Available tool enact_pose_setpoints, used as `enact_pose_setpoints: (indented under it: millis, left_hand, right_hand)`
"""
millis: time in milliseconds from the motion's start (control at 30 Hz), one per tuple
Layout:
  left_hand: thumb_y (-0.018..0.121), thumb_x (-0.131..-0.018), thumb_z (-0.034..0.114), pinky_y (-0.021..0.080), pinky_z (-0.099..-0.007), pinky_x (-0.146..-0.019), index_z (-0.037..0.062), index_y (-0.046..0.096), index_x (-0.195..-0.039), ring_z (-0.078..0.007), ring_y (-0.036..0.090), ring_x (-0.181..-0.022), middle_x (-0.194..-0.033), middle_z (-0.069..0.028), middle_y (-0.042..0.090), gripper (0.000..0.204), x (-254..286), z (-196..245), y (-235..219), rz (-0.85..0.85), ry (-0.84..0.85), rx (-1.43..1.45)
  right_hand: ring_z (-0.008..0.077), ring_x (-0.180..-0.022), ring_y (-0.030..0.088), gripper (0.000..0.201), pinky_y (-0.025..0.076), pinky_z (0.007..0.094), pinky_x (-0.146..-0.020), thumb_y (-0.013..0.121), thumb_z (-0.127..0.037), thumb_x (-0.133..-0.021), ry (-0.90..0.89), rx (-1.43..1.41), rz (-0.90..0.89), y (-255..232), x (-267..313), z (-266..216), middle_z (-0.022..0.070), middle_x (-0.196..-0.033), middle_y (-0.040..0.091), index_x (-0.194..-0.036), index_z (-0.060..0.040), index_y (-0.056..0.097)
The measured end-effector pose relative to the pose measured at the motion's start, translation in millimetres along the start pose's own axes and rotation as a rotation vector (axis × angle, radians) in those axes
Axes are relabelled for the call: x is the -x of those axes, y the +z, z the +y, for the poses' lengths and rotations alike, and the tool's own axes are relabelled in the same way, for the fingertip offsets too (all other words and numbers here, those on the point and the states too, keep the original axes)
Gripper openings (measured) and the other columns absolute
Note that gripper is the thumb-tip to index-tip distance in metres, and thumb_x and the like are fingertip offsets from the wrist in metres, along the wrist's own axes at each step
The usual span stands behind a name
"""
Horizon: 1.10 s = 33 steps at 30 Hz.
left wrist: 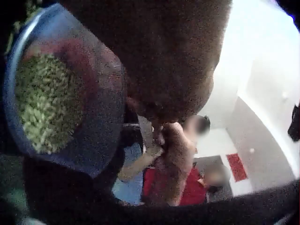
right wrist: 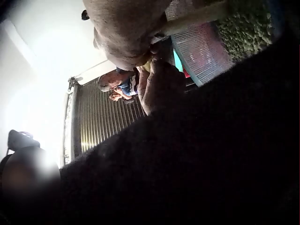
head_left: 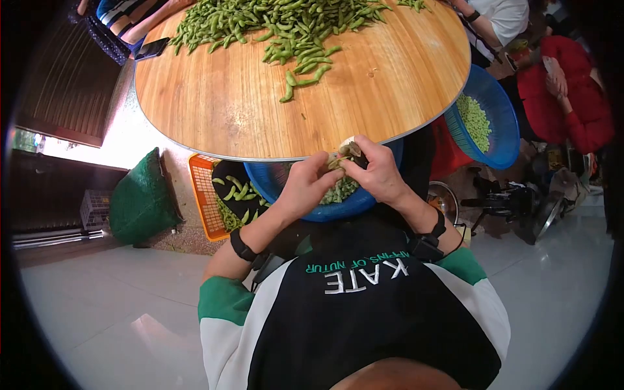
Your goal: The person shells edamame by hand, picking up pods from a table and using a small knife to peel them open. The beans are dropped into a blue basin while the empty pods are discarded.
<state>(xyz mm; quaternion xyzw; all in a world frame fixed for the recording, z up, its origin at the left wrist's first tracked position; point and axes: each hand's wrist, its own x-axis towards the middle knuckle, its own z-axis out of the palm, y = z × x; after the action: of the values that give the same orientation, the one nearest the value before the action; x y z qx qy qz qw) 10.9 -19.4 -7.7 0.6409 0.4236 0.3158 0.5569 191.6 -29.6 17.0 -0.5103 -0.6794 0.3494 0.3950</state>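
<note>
Over the near edge of the table, my left hand [head_left: 309,184] and right hand [head_left: 378,172] meet at the fingertips. Between them they pinch a yellowish-green bean pod [head_left: 336,162]. Brownish, empty-looking hulls [head_left: 351,150] stick out of the right hand's fingers. Directly below is a blue basin [head_left: 348,209] holding shelled green beans [head_left: 339,192]; my hands and the table edge hide part of it. The left wrist view shows the beans [left wrist: 49,103] heaped in the basin. In the right wrist view, a bit of yellowish pod [right wrist: 147,64] shows between the fingers.
A big pile of green pods [head_left: 279,26] covers the far part of the round wooden table [head_left: 214,104]. An orange basket [head_left: 207,207] with pods stands at left, near a green sack [head_left: 144,198]. Another blue basin [head_left: 497,123] of beans is at right. Other people sit around.
</note>
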Motion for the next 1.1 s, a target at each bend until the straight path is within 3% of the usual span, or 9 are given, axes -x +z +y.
enact_pose_setpoints:
  millis: [100,433,533,600,767,833,933,1033,1100]
  left_hand:
    - [0.063,-0.086,0.017,0.041,-0.0377,-0.054,-0.0012,0.048,-0.08,-0.0325,0.051,-0.057,-0.065,-0.02,0.052,0.024,1.9,7.0,-1.2,-0.05,0.004,-0.18]
    - [0.064,-0.085,0.016,0.041,-0.038,-0.051,0.0005,0.048,-0.079,-0.03,0.051,-0.052,-0.062,-0.0168,0.05,0.023,5.9,-1.6,8.2,0.01,0.25,-0.197]
    - [0.067,-0.084,0.018,0.041,-0.0383,-0.05,0.001,0.049,-0.079,-0.0301,0.052,-0.052,-0.062,-0.0171,0.05,0.025,4.0,-2.9,9.0,0.027,0.258,-0.224]
    - [0.068,-0.083,0.019,0.043,-0.0377,-0.051,0.001,0.051,-0.081,-0.0303,0.053,-0.054,-0.064,-0.0174,0.053,0.025,-0.1,-6.2,1.7,0.008,0.261,-0.321]
    - [0.073,-0.08,0.019,0.047,-0.0351,-0.056,0.001,0.056,-0.087,-0.0304,0.059,-0.062,-0.075,-0.0165,0.06,0.026,6.1,-0.4,4.9,0.048,0.389,-0.385]
    - [0.075,-0.077,0.014,0.049,-0.0323,-0.059,0.0007,0.058,-0.092,-0.0265,0.062,-0.067,-0.08,-0.0141,0.063,0.026,10.9,0.0,8.2,0.189,0.347,-0.285]
    - [0.075,-0.076,0.01,0.049,-0.0294,-0.06,0.0006,0.059,-0.095,-0.0204,0.063,-0.069,-0.079,-0.0118,0.063,0.027,12.2,13.8,9.3,0.156,0.169,-0.05]
    - [0.074,-0.077,0.007,0.048,-0.0267,-0.06,0.0,0.061,-0.094,-0.0157,0.062,-0.069,-0.078,-0.0102,0.062,0.023,8.3,4.6,8.4,0.154,0.384,-0.124]
    - [0.073,-0.077,0.006,0.048,-0.0266,-0.06,-0.0001,0.061,-0.092,-0.0157,0.061,-0.068,-0.077,-0.0097,0.061,0.02,10.7,1.5,3.2,0.15,0.33,-0.06]
  right_hand:
    - [0.0095,-0.07,0.058,0.016,0.046,0.0257,-0.063,0.066,-0.002,-0.079,0.021,-0.074,-0.072,-2.1,-0.2,3.5,0.0083,-0.074,0.061,-0.092,0.0013,0.056]
    - [0.0093,-0.07,0.057,0.017,0.045,0.0239,-0.063,0.065,-0.001,-0.08,0.028,-0.176,-0.095,-5.8,6.4,3.5,0.0045,-0.075,0.06,-0.095,0.001,0.058]
    - [0.0119,-0.062,0.056,0.015,0.045,0.0274,-0.058,0.066,-0.005,-0.079,-0.04,-0.128,-0.07,-7.3,5.4,7.4,0.0106,-0.071,0.059,-0.09,0.0005,0.057]
    - [0.0116,-0.064,0.056,0.015,0.045,0.0273,-0.059,0.065,-0.005,-0.079,0.156,-0.218,-0.06,-10.4,5.8,7.3,0.0088,-0.071,0.06,-0.09,0.0008,0.057]
    - [0.0079,-0.06,0.055,0.013,0.044,0.0238,-0.053,0.063,-0.002,-0.081,0.146,-0.191,-0.049,-12.8,8.3,9.7,0.0042,-0.071,0.059,-0.092,0.0009,0.057]
    - [0.0054,-0.057,0.053,0.012,0.042,0.0208,-0.049,0.062,0.0,-0.083,0.196,-0.232,-0.04,-13.7,8.9,7.6,0.0015,-0.071,0.058,-0.094,0.0009,0.057]
    - [0.0061,-0.057,0.054,0.013,0.043,0.0205,-0.049,0.062,0.0,-0.083,0.259,-0.405,-0.044,-7.4,10.0,3.4,0.0025,-0.07,0.058,-0.094,0.0014,0.057]
    - [0.0065,-0.058,0.055,0.013,0.044,0.0203,-0.049,0.061,0.0,-0.083,0.25,-0.405,-0.088,-6.2,6.9,2.7,0.0036,-0.072,0.058,-0.095,0.0019,0.056]
    - [0.0067,-0.058,0.056,0.013,0.044,0.0204,-0.05,0.06,0.001,-0.083,0.27,-0.508,-0.132,-4.6,6.2,2.3,0.0041,-0.074,0.059,-0.095,0.0021,0.057]
